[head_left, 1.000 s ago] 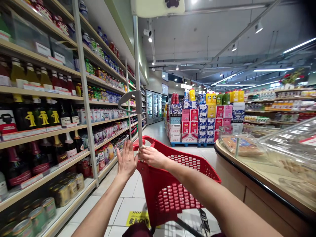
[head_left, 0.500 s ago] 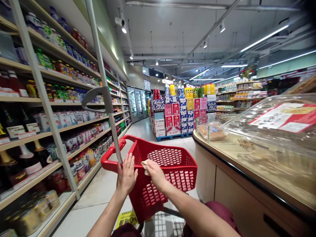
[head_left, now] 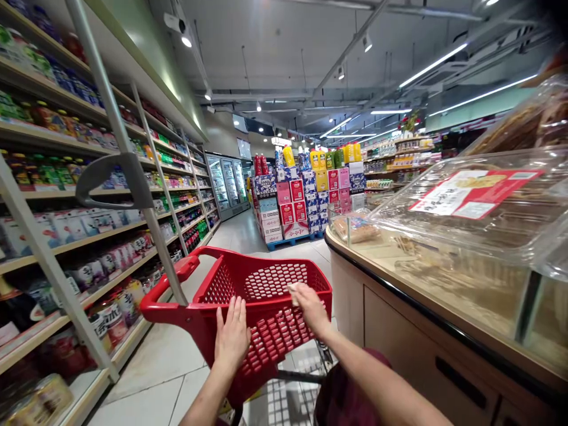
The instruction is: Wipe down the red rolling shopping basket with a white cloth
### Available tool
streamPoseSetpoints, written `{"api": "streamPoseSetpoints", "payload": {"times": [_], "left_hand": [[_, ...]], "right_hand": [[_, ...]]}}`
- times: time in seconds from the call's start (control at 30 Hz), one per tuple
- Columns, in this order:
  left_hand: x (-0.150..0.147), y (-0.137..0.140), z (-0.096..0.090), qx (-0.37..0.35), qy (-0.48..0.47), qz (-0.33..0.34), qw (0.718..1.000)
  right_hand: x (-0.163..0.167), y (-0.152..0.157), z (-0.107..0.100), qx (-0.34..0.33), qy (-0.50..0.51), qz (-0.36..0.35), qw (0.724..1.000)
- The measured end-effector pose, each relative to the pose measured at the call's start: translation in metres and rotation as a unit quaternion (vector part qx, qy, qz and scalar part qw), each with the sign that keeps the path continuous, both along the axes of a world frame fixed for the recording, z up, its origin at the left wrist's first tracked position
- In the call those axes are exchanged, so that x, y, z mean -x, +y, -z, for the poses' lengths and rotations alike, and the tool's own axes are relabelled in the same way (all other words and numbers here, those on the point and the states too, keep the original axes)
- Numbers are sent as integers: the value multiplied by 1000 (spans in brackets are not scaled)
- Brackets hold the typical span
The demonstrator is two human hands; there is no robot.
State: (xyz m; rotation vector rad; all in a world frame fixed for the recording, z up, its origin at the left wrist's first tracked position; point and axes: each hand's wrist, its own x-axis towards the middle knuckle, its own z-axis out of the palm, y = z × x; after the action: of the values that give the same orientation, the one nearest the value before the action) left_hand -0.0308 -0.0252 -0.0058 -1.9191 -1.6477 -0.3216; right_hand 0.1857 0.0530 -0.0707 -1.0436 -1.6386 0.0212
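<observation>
A red plastic shopping cart (head_left: 275, 331) with a perforated basket stands in front of me in the aisle. My right hand (head_left: 310, 305) is closed on a pale, crumpled cloth (head_left: 293, 291) and presses it to the basket's near top rim. Flat against the side of the basket, just below that rim, lies my left hand (head_left: 232, 332), its fingers stretched out and holding nothing. A metal pole (head_left: 110, 89) with a grey loop handle (head_left: 115, 180) rises from the cart's handle end, left of my hands.
Shelves (head_left: 44, 260) of bottles and packs line the left side. At the right stands a wooden counter (head_left: 355, 278) with clear food packages (head_left: 470, 201). Stacked drink cartons (head_left: 297, 201) stand ahead, and glass-door fridges (head_left: 228, 183) are farther back.
My right hand has slid the cloth along the rim, farther from the handle end. My left hand stays flat on the basket side. The view has shifted to the right.
</observation>
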Motion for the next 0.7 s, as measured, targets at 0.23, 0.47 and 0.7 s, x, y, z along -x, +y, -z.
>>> {"api": "streamPoseSetpoints", "payload": {"times": [0.23, 0.47, 0.7], "left_hand": [[-27, 1, 11, 7, -3, -6, 1000], [-35, -3, 13, 34, -9, -12, 999], [-39, -6, 14, 40, -11, -33, 999]], "right_hand": [[-21, 3, 9, -4, -28, 24, 999], [-52, 1, 11, 47, -49, 86, 994], [-3, -4, 10, -26, -121, 18, 992]]}}
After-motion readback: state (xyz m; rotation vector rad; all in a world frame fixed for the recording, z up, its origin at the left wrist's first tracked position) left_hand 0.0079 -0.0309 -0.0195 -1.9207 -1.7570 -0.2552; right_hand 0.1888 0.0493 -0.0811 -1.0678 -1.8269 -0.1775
